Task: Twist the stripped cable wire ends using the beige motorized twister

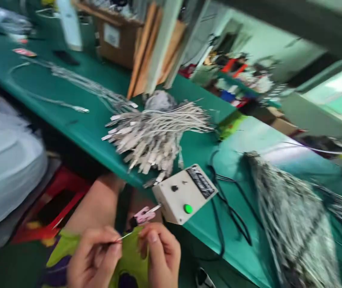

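Low in the view, my left hand (pixel 94 258) pinches one end of a thin white wire (pixel 126 235), where a reddish tip shows. The wire runs across to my right hand (pixel 161 254), whose curled fingers close on its other end; part of it is hidden there. Just beyond my hands, a pink clip-like piece (pixel 144 215) sticks out from the side of a beige control box (pixel 186 194). The box has a green button, a black knob and a dark label, and sits at the green table's (pixel 95 138) edge.
A heap of whitish USB cables (pixel 155 138) lies behind the box. Black cords (pixel 219 212) run beside it, and a large grey wire bundle (pixel 297 216) lies at right. A cardboard box (pixel 118 42) and upright boards stand farther back. Another person's pale clothing (pixel 7 160) is at left.
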`<action>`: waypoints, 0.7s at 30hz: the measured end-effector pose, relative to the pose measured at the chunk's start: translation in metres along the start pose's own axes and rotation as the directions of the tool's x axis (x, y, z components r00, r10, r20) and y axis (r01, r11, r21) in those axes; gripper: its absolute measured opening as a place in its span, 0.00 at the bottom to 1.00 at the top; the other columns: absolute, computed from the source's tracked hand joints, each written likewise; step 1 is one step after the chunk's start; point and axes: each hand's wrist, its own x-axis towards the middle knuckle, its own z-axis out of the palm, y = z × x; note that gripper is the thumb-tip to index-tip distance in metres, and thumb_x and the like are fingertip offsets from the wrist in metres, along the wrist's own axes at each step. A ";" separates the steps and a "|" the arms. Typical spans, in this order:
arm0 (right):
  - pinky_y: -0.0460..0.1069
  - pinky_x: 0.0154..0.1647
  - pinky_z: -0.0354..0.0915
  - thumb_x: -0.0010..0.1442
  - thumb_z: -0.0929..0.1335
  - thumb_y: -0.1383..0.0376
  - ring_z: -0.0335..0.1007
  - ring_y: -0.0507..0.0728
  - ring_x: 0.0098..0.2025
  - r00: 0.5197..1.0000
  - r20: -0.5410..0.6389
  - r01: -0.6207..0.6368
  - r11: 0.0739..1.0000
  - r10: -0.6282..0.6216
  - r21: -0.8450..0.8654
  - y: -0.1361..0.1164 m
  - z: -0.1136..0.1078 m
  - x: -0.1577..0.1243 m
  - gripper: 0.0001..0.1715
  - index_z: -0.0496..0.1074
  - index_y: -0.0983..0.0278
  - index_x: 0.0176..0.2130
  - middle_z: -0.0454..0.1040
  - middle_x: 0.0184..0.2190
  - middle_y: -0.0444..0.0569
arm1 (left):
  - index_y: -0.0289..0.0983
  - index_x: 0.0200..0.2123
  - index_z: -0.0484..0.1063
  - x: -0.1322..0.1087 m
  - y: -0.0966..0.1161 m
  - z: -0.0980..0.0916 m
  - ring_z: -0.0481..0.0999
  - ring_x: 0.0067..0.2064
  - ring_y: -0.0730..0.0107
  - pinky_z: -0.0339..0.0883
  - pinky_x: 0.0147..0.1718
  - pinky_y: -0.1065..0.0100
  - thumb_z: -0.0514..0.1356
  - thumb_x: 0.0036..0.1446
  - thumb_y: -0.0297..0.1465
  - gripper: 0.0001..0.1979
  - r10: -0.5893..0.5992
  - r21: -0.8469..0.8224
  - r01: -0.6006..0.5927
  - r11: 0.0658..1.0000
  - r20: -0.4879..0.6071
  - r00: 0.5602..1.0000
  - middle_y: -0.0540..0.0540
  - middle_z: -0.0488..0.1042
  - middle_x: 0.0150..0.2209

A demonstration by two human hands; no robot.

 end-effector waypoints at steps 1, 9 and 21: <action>0.46 0.27 0.62 0.75 0.75 0.41 0.68 0.52 0.25 0.998 0.051 -0.044 0.999 0.042 0.023 0.005 -0.002 0.004 0.31 0.86 0.63 0.35 0.78 0.24 0.48 | 0.44 0.44 0.81 -0.005 0.000 -0.004 0.79 0.26 0.71 0.76 0.26 0.74 0.70 0.75 0.32 0.02 0.038 -0.004 -0.038 0.999 0.016 0.999 0.50 0.82 0.32; 0.48 0.27 0.68 0.75 0.76 0.42 0.74 0.54 0.27 0.983 0.103 -0.166 0.979 0.154 0.115 0.017 -0.013 0.029 0.25 0.91 0.59 0.50 0.85 0.36 0.51 | 0.43 0.47 0.80 0.003 -0.004 0.017 0.82 0.36 0.71 0.77 0.35 0.77 0.66 0.78 0.29 0.03 0.066 -0.112 -0.064 0.992 0.015 0.998 0.47 0.81 0.37; 0.47 0.41 0.72 0.71 0.81 0.47 0.63 0.51 0.22 0.965 0.116 -0.258 0.931 0.235 0.257 0.008 -0.006 0.026 0.21 0.89 0.58 0.53 0.68 0.13 0.37 | 0.45 0.51 0.78 -0.004 -0.009 0.012 0.90 0.46 0.68 0.81 0.42 0.73 0.66 0.78 0.25 0.07 0.014 -0.119 -0.011 0.993 0.024 1.000 0.44 0.90 0.54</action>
